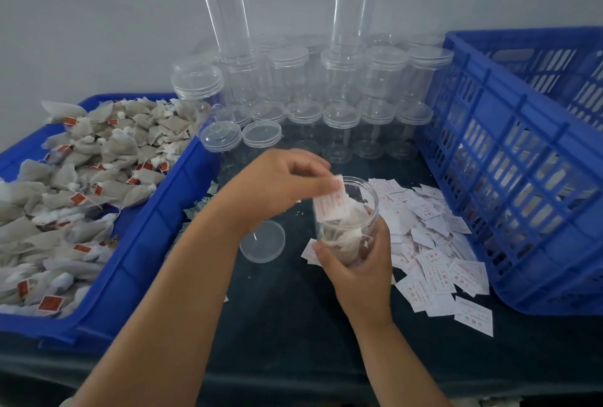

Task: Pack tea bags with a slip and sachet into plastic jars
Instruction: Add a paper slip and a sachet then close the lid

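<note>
Clear plastic jar is gripped by right hand. Red-printed white slip gets pinched at its mouth by left hand.

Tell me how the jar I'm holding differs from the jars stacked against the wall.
The held jar has no lid on; the stacked jars are mostly capped. The held jar contains tea bags; the stacked jars look empty. The held jar tilts in the right hand, the left hand pinching a white packet at its mouth; the stacked jars stand untouched. Both are clear plastic cylinders.
</note>
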Motion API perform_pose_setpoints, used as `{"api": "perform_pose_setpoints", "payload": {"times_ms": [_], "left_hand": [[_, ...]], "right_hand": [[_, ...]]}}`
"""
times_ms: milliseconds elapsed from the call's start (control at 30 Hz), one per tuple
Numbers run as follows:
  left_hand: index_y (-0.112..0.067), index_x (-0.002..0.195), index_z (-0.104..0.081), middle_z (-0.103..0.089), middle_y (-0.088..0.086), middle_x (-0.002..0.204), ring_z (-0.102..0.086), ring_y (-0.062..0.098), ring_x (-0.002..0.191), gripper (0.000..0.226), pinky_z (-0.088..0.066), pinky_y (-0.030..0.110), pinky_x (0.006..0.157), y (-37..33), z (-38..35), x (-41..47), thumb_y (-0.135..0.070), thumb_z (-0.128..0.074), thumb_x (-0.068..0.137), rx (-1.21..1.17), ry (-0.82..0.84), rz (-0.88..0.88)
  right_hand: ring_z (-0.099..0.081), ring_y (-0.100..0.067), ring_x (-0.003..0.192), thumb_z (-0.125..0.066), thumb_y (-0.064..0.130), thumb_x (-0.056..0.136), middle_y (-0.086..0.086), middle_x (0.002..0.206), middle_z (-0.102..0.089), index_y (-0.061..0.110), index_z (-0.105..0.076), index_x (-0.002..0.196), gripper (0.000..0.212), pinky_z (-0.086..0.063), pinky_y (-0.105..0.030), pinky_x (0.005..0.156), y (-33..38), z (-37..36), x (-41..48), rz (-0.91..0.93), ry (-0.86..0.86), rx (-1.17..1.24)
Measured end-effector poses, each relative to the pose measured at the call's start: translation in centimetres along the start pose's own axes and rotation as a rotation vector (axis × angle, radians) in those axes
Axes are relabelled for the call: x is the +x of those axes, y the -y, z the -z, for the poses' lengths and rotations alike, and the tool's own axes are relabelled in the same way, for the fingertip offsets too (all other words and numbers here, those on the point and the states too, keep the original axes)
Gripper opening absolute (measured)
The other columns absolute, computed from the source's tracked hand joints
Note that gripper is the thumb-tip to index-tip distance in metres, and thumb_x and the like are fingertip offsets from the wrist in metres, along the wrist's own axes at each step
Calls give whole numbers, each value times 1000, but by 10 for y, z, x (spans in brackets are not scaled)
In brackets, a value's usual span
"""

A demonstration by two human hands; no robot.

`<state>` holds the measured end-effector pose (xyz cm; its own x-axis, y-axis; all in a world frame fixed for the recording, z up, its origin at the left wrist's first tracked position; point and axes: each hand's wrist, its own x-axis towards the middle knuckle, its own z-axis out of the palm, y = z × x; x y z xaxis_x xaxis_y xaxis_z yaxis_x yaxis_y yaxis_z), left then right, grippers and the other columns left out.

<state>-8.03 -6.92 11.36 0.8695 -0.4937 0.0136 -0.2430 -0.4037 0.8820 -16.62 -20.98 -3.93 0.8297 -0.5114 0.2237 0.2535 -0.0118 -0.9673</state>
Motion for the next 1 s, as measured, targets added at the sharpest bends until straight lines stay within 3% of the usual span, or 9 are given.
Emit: {"api": "perform_pose_setpoints", "payload": {"times_ms": [167,267,367,433,567,733,867,933,1000], "left_hand": [[-40,99,-53,-47,-10,124,-52,12,115,45,-42,29,88,10,-21,6,-36,-92,75,387,-80,109],[-41,114,-51,-50,-16,121,-57,5,108,57,-46,21,80,17,-21,5,-56,-88,74,219,-177,116],[-43,109,-63,-70,-23,103,-66,-5,94,32,-50,21,77,33,-12,-2,-66,-68,87,48,-363,117],[-37,114,-67,-72,-21,107,-68,2,100,30,-55,31,88,57,-1,-9,-59,-63,95,346,-364,222],[-18,132,-58,-60,7,132,-61,27,116,75,-54,41,95,111,-4,-26,-69,-75,80,880,-55,566],[-24,136,-51,-49,6,132,-56,28,120,98,-50,42,98,132,-13,-33,-62,-94,57,709,-244,479],[-25,82,-60,-59,-5,95,-62,17,84,39,-47,34,67,128,-19,-33,-45,-92,71,548,-428,328],[-23,81,-62,-67,-3,85,-67,19,78,27,-54,38,66,123,-18,-34,-38,-84,82,339,-491,268],[-21,99,-64,-75,3,104,-73,24,94,16,-62,47,82,110,-16,-35,-28,-75,89,-37,-500,241]], "right_hand": [[-64,-29,132,-98,44,68,-1,142,-64,21,-53,147,94,-58,-55,104,-2,0,-2,66,21,-73],[-64,-26,132,-98,42,68,2,141,-64,23,-54,146,91,-58,-53,104,-2,1,-1,74,8,-68],[-68,-22,128,-100,31,68,3,137,-68,25,-56,144,87,-61,-49,103,-1,-1,-1,32,28,-12],[-70,-22,126,-99,29,68,2,136,-70,22,-57,143,86,-60,-49,104,-2,-2,0,24,37,-10],[-70,-22,126,-99,37,66,0,137,-69,22,-56,143,90,-59,-51,104,-4,-1,0,6,43,-5],[-68,-24,128,-99,37,66,2,137,-68,23,-56,142,88,-59,-53,104,-6,-3,0,26,95,-33],[-67,-19,129,-98,41,67,7,137,-67,33,-55,142,86,-60,-44,104,-5,-2,-3,55,153,-55],[-67,-15,127,-98,41,67,12,135,-68,47,-55,136,81,-59,-30,100,-1,-2,-4,59,188,-47],[-68,-11,125,-97,39,68,15,133,-69,55,-56,132,78,-57,-20,96,2,-3,-4,68,229,-60]]}}
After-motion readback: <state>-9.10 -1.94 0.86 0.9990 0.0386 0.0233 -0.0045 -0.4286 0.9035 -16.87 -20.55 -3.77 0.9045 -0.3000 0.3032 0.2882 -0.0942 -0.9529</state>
